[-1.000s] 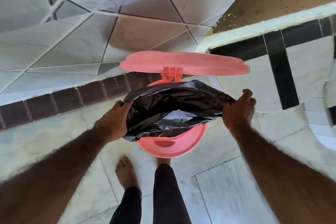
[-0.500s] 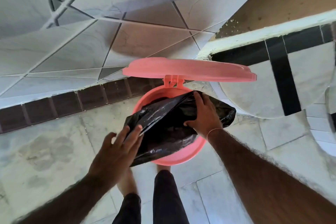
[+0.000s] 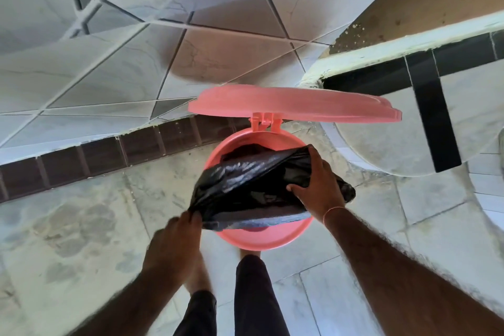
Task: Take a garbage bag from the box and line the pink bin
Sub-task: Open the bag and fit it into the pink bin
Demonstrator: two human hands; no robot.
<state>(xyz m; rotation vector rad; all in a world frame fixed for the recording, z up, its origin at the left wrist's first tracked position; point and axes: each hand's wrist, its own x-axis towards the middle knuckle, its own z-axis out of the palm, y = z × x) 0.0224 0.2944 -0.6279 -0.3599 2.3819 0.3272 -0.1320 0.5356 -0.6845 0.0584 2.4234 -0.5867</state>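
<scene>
The round pink bin (image 3: 268, 239) stands on the floor just ahead of my feet, its hinged lid (image 3: 294, 103) raised at the back. A crumpled black garbage bag (image 3: 245, 185) lies across the bin's mouth, partly sunk inside. My left hand (image 3: 174, 245) pinches the bag's near left edge outside the rim. My right hand (image 3: 319, 185) presses down on the bag's right part over the opening, fingers spread on the plastic. The box is not in view.
A tiled wall with a dark brick-coloured skirting (image 3: 109, 153) runs behind the bin. A rounded white and black tiled ledge (image 3: 409, 128) juts in at the right, close to the lid. My bare feet and dark trousers (image 3: 256, 294) are right below the bin.
My right hand came off the bag's far right edge onto its top and pushed it into the bin. My left hand let go, then gripped the bag's left edge again, lower.
</scene>
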